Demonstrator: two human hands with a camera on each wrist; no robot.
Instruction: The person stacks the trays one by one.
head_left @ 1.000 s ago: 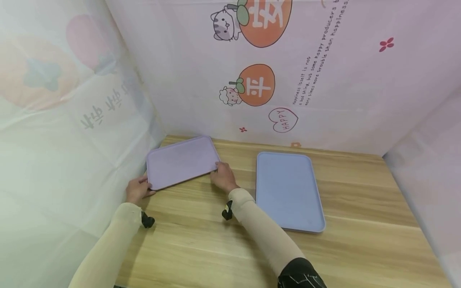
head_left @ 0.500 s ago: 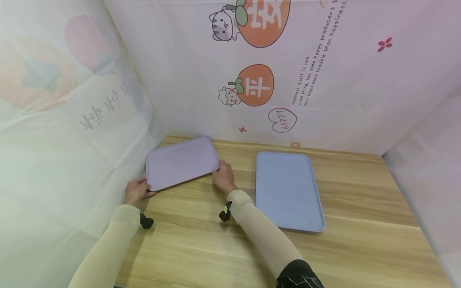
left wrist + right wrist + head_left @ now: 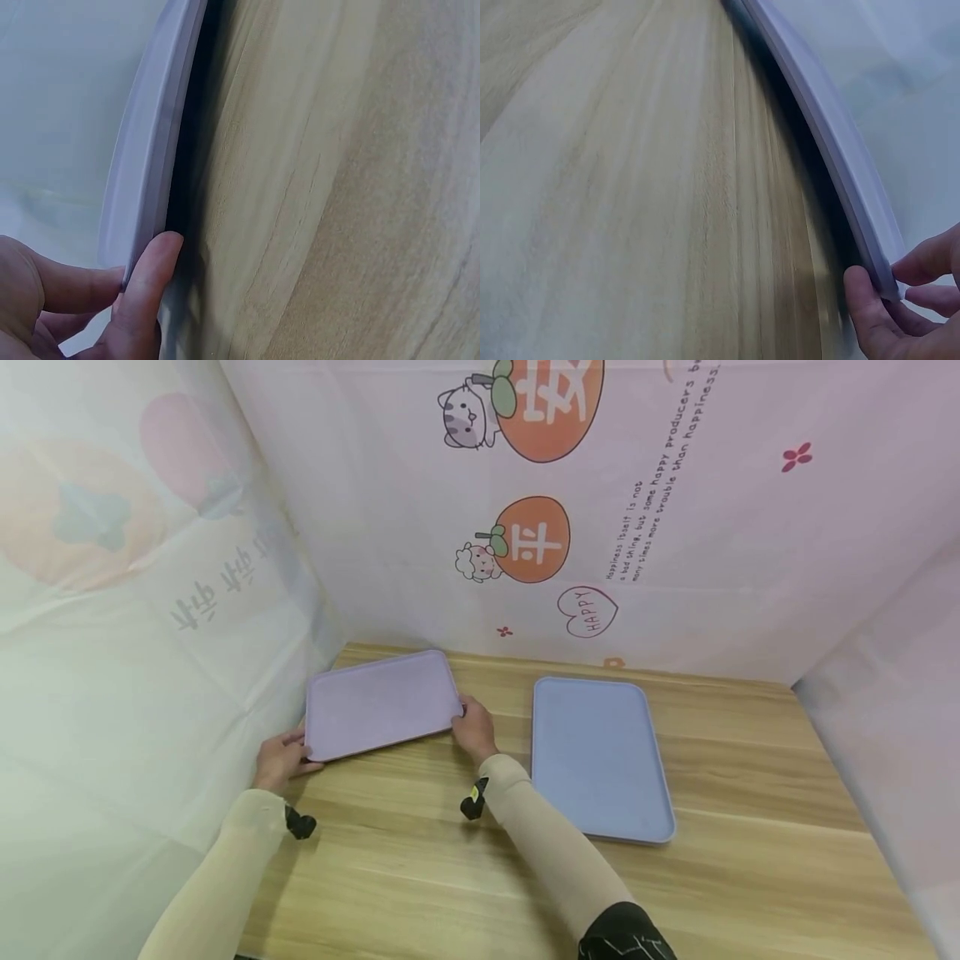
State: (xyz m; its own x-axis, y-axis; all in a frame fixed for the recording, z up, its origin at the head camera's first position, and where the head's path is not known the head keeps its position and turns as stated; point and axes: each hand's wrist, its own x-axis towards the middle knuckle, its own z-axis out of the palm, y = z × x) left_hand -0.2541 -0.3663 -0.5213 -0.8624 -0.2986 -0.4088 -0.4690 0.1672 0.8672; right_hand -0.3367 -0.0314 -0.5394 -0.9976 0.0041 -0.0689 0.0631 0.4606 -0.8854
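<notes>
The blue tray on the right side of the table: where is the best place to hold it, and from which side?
Probably the two long rims of the blue tray, one hand from each side. It lies flat on the wooden table, with a thin raised rim, so the fingers should hook under the edge, as both hands do on the lilac tray.

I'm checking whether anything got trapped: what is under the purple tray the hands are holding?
Both wrist views show a dark gap and bare wooden table under the purple tray near its gripped edges. Its middle underside is hidden.

Left hand (image 3: 279,760), right hand (image 3: 474,727) grip purple tray (image 3: 381,703).
</notes>
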